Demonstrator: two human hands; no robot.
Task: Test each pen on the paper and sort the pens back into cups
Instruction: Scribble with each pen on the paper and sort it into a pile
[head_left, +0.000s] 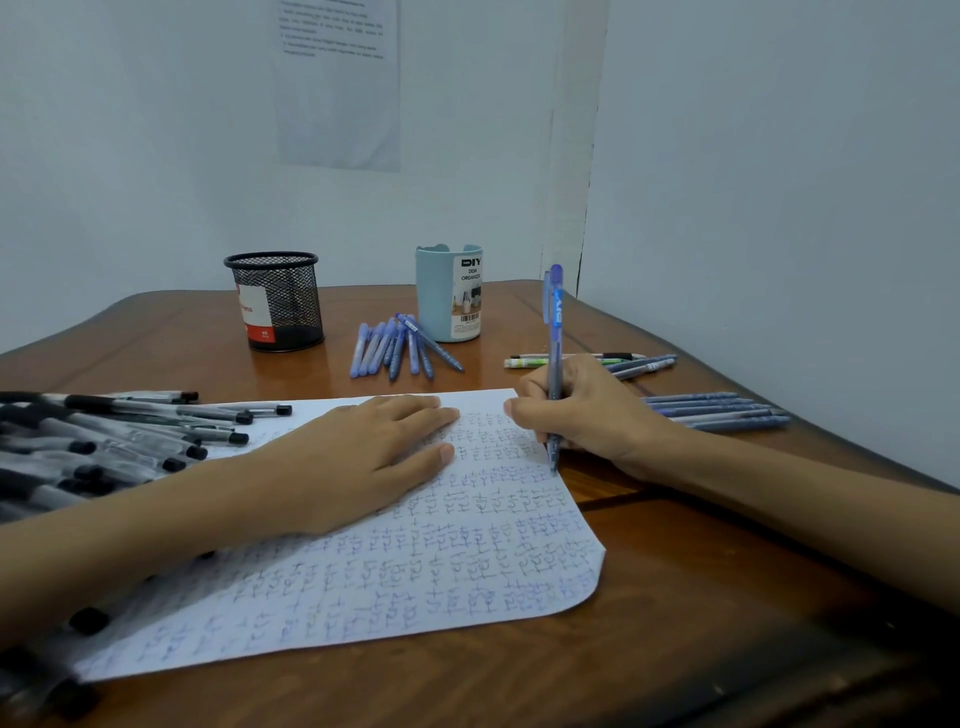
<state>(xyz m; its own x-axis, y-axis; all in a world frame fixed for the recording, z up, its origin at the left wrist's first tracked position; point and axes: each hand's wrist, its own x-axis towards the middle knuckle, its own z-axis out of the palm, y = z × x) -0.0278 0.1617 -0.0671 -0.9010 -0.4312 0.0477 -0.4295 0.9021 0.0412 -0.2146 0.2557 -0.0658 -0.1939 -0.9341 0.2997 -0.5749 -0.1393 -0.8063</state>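
I see the right hand (587, 410) pinching the blue pen (555, 364) in its grip. The shaft is near upright, with the tip at the right edge of the paper (415, 561), right of centre. The left hand (363, 457) lies flat on the sheet, grip slack. The blue cup (449, 296) stands up-frame and left of the pen, nearer the right hand.

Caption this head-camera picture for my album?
Right hand tests a blue pen on the paper; left hand holds it flat.

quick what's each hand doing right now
Left hand: open, resting flat on the paper.
Right hand: closed around a blue pen, tip at the paper's right edge.
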